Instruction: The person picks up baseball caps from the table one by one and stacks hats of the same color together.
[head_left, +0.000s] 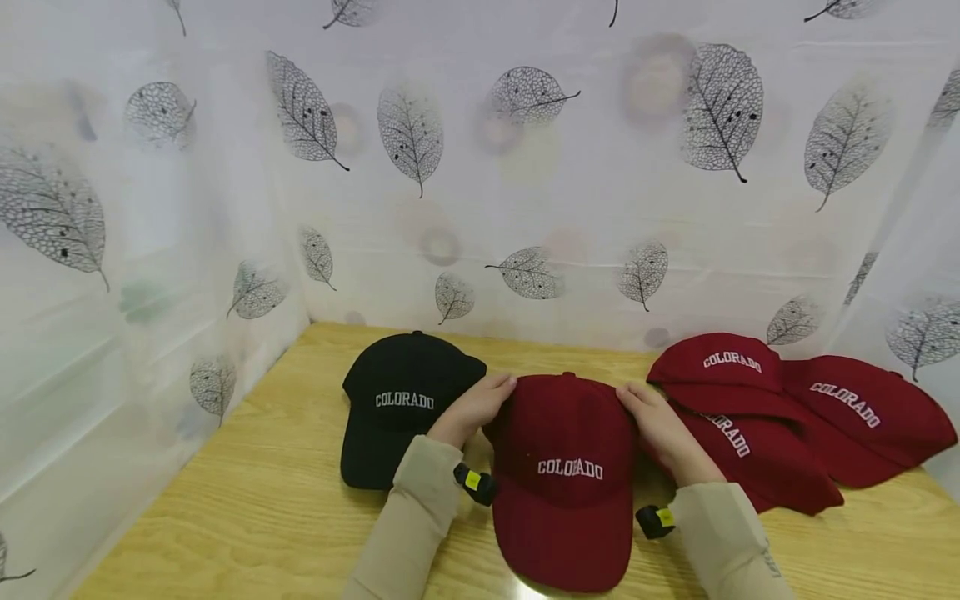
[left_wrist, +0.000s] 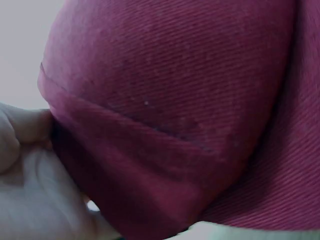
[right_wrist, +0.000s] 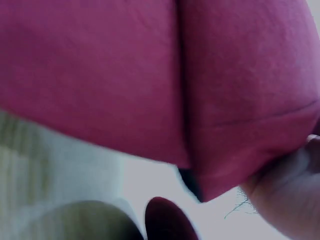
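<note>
A dark red baseball cap [head_left: 564, 433] with white COLORADO lettering is held up between both hands, its brim toward me. My left hand [head_left: 474, 410] pinches its left edge, thumb on the outside and the other fingers hidden behind the cloth. On the opposite edge my right hand [head_left: 667, 429] grips it the same way. Close up in the left wrist view, the cap's side [left_wrist: 165, 85] fills most of the picture, with the left hand [left_wrist: 40, 185] at its lower edge. The right wrist view has the cap's brim and crown [right_wrist: 240, 75] beside the right hand [right_wrist: 285, 195].
A black COLORADO cap [head_left: 405, 392] sits on the wooden table [head_left: 247, 500] just left of the held cap. Several red caps [head_left: 720, 375] lie overlapping at the right. A white leaf-patterned curtain [head_left: 480, 183] stands behind the table and along its sides.
</note>
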